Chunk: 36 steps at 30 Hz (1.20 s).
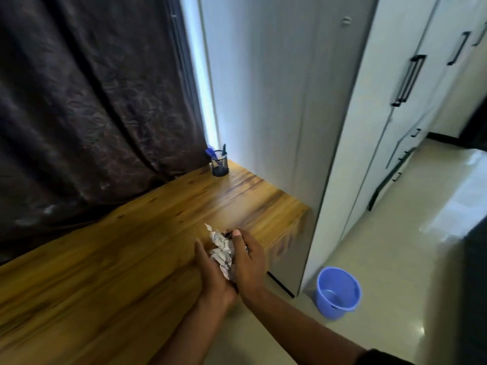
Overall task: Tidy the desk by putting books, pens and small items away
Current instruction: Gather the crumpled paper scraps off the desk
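Hands (232, 264) cupped together around crumpled paper (222, 250).

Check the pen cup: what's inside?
The pen cup holds blue pens and one dark pen, tips poking above the rim. The dark mesh wall hides their lower ends and anything at the bottom.

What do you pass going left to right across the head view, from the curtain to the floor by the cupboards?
Dark curtain → pen holder at the desk's back corner → crumpled paper cupped between left hand and right hand → blue bucket on the floor → cupboard handle.
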Available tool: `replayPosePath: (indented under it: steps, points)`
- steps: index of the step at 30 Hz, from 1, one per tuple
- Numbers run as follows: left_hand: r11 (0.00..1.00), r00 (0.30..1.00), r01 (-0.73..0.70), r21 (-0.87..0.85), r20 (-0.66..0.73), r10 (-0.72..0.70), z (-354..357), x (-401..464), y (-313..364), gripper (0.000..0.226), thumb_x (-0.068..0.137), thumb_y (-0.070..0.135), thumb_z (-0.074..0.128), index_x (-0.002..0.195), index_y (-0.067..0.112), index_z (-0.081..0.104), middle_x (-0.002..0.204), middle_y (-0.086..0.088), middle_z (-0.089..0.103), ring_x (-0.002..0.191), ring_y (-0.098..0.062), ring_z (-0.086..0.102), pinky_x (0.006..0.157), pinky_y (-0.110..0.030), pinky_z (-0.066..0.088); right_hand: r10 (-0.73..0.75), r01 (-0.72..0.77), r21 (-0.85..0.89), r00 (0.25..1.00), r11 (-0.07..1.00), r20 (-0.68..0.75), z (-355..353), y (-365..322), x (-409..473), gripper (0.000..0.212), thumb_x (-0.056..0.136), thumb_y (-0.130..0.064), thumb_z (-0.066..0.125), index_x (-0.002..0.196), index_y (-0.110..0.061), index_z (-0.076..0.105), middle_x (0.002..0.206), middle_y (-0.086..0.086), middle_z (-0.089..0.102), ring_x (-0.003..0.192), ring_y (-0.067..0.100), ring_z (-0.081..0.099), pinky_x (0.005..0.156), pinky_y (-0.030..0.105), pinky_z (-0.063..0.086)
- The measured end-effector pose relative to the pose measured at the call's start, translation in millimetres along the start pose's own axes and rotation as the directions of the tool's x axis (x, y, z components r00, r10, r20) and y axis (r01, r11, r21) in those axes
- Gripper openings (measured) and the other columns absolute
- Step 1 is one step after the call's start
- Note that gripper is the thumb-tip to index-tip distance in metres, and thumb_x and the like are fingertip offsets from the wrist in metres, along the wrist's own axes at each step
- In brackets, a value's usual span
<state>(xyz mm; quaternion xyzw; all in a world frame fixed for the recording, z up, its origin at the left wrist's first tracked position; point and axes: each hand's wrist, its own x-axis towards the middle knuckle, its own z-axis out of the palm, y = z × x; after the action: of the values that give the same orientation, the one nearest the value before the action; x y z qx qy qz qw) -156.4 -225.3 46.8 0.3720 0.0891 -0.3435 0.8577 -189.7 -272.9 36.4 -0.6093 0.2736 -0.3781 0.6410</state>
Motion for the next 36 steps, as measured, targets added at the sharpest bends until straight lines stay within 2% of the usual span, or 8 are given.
replayPosePath:
  steps: [5,8,10,18,22,27,31,36]
  points:
    - [0.996,0.997,0.08,0.028,0.02,-0.081,43,9,-62,0.049,0.1,0.051,0.043,0.101,0.017,0.078,0.104,-0.007,0.075,0.092,-0.022,0.075,0.076,-0.031,0.059,0.069,-0.062,0.077,0.993,0.995,-0.094,-67,3,21,0.024,0.103,-0.023,0.057,0.094,-0.032,0.078,0.095,-0.007,0.077,0.093,0.009,0.072,0.08,0.025,0.055]
    - [0.986,0.988,0.151,0.07,0.022,-0.153,62,19,-96,0.04,0.102,0.04,0.043,0.111,0.013,0.071,0.108,-0.01,0.071,0.097,-0.025,0.07,0.088,-0.036,0.053,0.121,-0.105,0.11,0.98,0.988,-0.159,-102,14,32,0.019,0.101,-0.026,0.059,0.097,-0.026,0.078,0.097,-0.001,0.077,0.097,0.019,0.073,0.09,0.046,0.057]
    - [0.973,0.978,0.203,0.108,0.026,-0.207,73,27,-122,0.039,0.102,0.036,0.041,0.118,0.013,0.068,0.112,-0.013,0.069,0.102,-0.027,0.066,0.093,-0.037,0.049,0.132,-0.111,0.111,0.969,0.988,-0.206,-125,20,39,0.02,0.098,-0.032,0.058,0.096,-0.026,0.078,0.094,0.001,0.077,0.094,0.02,0.073,0.09,0.051,0.057]
    - [0.905,0.921,0.361,0.226,0.066,-0.384,117,67,-204,0.05,0.103,0.037,0.04,0.136,0.007,0.062,0.134,-0.017,0.062,0.125,-0.032,0.06,0.113,-0.041,0.043,0.21,-0.139,0.201,0.897,0.97,-0.389,-204,39,84,0.022,0.098,-0.025,0.057,0.094,-0.024,0.079,0.095,0.004,0.078,0.095,0.022,0.074,0.089,0.044,0.058]
    - [0.869,0.877,0.447,0.212,0.089,-0.473,137,94,-242,0.046,0.1,0.034,0.041,0.107,0.011,0.079,0.114,-0.012,0.075,0.099,-0.027,0.075,0.078,-0.034,0.062,0.305,-0.146,0.342,0.825,0.928,-0.476,-243,53,116,0.023,0.101,-0.014,0.056,0.098,-0.013,0.079,0.098,0.01,0.078,0.1,0.029,0.073,0.093,0.045,0.058]
    - [0.804,0.827,0.534,0.261,0.038,-0.561,151,128,-291,0.051,0.099,0.037,0.04,0.129,0.006,0.067,0.121,-0.016,0.071,0.102,-0.031,0.073,0.092,-0.039,0.056,0.462,-0.131,0.528,0.684,0.839,-0.565,-276,76,149,0.02,0.098,-0.01,0.059,0.098,0.001,0.076,0.097,0.024,0.075,0.099,0.044,0.071,0.089,0.048,0.059]
    - [0.743,0.788,0.599,0.298,-0.055,-0.613,134,161,-339,0.05,0.099,0.036,0.039,0.117,0.005,0.075,0.12,-0.018,0.072,0.097,-0.031,0.075,0.081,-0.035,0.062,0.536,-0.155,0.552,0.549,0.819,-0.641,-297,125,161,0.016,0.095,-0.002,0.063,0.102,0.002,0.076,0.1,0.023,0.076,0.101,0.043,0.071,0.094,0.05,0.058]
    - [0.659,0.725,0.683,0.316,-0.177,-0.666,107,200,-397,0.047,0.099,0.034,0.041,0.116,0.005,0.073,0.12,-0.02,0.072,0.095,-0.031,0.075,0.084,-0.036,0.061,0.595,-0.23,0.554,0.42,0.8,-0.685,-326,200,173,0.014,0.088,-0.007,0.069,0.095,-0.008,0.08,0.097,0.018,0.077,0.097,0.037,0.074,0.095,0.056,0.057]
